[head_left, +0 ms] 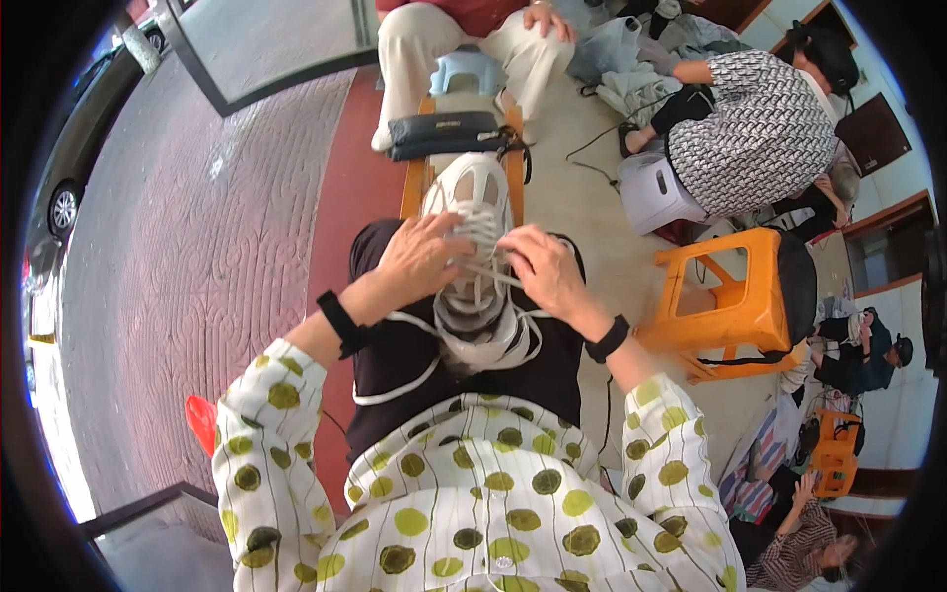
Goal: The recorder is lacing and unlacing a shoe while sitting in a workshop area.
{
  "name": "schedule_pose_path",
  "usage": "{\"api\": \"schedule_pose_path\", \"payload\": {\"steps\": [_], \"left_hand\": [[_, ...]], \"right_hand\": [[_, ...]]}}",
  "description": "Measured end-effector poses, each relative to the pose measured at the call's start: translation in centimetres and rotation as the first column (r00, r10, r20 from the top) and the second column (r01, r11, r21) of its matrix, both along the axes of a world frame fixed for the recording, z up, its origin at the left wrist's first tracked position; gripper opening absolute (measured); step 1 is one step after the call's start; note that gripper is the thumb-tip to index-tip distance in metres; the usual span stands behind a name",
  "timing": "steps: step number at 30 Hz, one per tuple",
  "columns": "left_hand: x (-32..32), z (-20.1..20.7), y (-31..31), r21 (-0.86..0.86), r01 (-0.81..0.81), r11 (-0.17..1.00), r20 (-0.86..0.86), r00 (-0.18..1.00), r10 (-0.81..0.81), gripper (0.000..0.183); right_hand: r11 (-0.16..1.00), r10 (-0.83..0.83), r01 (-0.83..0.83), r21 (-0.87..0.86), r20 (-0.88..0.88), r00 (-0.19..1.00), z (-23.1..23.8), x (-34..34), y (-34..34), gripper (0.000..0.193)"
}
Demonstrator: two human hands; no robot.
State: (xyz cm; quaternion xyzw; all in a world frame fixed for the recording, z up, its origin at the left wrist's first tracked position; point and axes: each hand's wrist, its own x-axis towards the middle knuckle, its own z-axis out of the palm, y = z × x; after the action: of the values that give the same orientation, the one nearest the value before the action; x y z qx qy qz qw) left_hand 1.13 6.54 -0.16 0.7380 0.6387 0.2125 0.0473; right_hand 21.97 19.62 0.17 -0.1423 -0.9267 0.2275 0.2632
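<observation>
A white sneaker (472,328) rests on my lap, its toe pointing away from me and its opening toward me. White shoelaces (477,219) criss-cross its tongue, and long loose ends hang down over both my dark-trousered legs. My left hand (422,255) lies over the left side of the lacing, fingers bent and pinching at a lace; its fingertips are slightly blurred. On the other side my right hand (545,274) is closed, thumb and forefinger gripping a lace beside the eyelets. Dark bands circle both wrists.
Past the toe, a black pouch (444,134) lies across a wooden bench (515,187). A person in light trousers (409,59) sits opposite. To the right stands an orange plastic stool (725,301); another seated person (755,128) is beyond it. A glass door (266,49) stands far left.
</observation>
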Motion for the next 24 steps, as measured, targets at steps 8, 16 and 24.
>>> {"api": "schedule_pose_path", "payload": {"steps": [8, 16, 24], "left_hand": [[-0.6, -1.1, -3.2, -0.077, -0.025, 0.997, 0.028, 0.999, 0.028, 0.034], [-0.2, 0.2, -1.2, -0.010, -0.012, 1.000, 0.057, 0.998, 0.013, 0.025], [0.1, 0.1, -1.3, -0.042, -0.055, 0.998, 0.058, 0.997, 0.057, 0.024]], "right_hand": [[0.999, 0.033, -0.033, 0.003, -0.149, 0.988, -3.0, 1.5, -2.3, 0.018], [1.000, -0.025, 0.026, 0.007, -0.150, 0.988, -2.0, 1.3, -1.4, 0.015], [0.995, 0.098, -0.098, 0.001, -0.017, 0.995, -1.7, -1.2, -0.5, 0.023]]}}
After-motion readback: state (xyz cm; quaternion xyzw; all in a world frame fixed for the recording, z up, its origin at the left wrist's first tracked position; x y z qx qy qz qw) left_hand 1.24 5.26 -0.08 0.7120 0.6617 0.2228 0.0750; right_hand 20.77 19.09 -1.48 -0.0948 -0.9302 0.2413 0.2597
